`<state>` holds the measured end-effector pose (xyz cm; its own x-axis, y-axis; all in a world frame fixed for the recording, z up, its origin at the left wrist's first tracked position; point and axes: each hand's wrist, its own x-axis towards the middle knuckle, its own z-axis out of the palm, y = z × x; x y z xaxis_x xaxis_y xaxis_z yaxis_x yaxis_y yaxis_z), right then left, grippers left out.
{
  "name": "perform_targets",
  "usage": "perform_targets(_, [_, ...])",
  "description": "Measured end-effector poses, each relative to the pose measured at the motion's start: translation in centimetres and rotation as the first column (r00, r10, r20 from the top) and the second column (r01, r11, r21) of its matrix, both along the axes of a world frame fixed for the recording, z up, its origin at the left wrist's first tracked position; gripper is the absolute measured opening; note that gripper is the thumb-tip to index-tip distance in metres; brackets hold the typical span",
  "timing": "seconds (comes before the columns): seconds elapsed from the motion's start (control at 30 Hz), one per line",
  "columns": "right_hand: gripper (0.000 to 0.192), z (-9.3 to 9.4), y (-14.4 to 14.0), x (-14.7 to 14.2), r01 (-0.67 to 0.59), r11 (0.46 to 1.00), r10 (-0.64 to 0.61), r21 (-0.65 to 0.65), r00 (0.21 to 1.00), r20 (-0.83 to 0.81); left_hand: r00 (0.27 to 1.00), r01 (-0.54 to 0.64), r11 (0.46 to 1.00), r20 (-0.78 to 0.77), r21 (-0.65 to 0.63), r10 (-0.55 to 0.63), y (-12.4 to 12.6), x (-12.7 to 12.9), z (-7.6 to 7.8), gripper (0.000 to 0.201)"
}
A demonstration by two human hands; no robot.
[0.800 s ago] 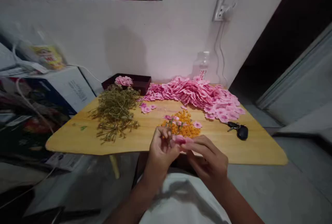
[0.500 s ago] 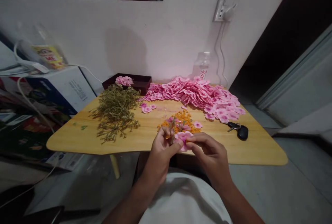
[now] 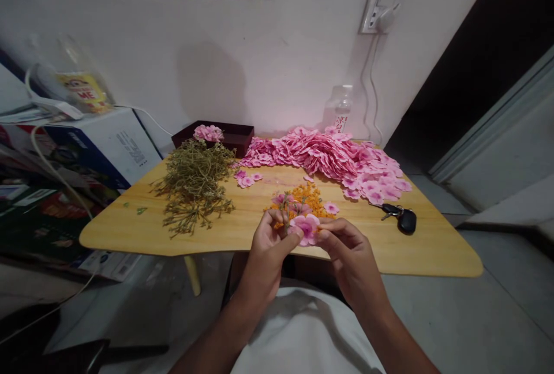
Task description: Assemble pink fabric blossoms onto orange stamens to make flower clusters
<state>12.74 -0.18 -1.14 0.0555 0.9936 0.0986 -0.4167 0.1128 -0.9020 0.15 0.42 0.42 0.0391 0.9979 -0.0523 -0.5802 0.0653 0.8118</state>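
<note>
My left hand (image 3: 269, 247) is closed around the stem of a sprig with pink flowers. Its thumb presses on the edge of an open pink flower (image 3: 305, 228) with a darker centre, which faces me. More pink blooms of the same sprig show behind the fingers. My right hand (image 3: 348, 247) pinches a small orange piece (image 3: 321, 228) at the flower's right edge, mostly hidden by the fingertips. Just beyond both hands lies a heap of small orange bits (image 3: 308, 194), with a single loose pink flower (image 3: 331, 208) beside it.
A big heap of pink petals (image 3: 322, 154) runs along the table's (image 3: 130, 229) back. At left lies a pile of bare green stems (image 3: 197, 178) before a dark box (image 3: 238, 138). Keys (image 3: 405, 220) lie at right; a clear bottle (image 3: 341, 108) stands by the wall.
My right fingertips have moved slightly right, from the flower's centre to its edge, with the orange piece between them. My left hand keeps its hold; the view has shifted slightly.
</note>
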Motion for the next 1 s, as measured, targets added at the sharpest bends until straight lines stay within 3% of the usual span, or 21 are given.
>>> perform_targets(0.4, [0.008, -0.19, -0.29, 0.12, 0.128, 0.978, -0.159, 0.163, 0.969, 0.189, 1.0, -0.017, 0.999, -0.024, 0.043, 0.018, -0.09, -0.07, 0.05, 0.034])
perform_targets(1.0, [0.003, 0.52, -0.64, -0.44, 0.174, 0.971, -0.209, 0.161, 0.949, 0.235, 0.999, -0.027, 0.998, -0.019, 0.055, 0.028, -0.03, 0.09, -0.12, 0.036])
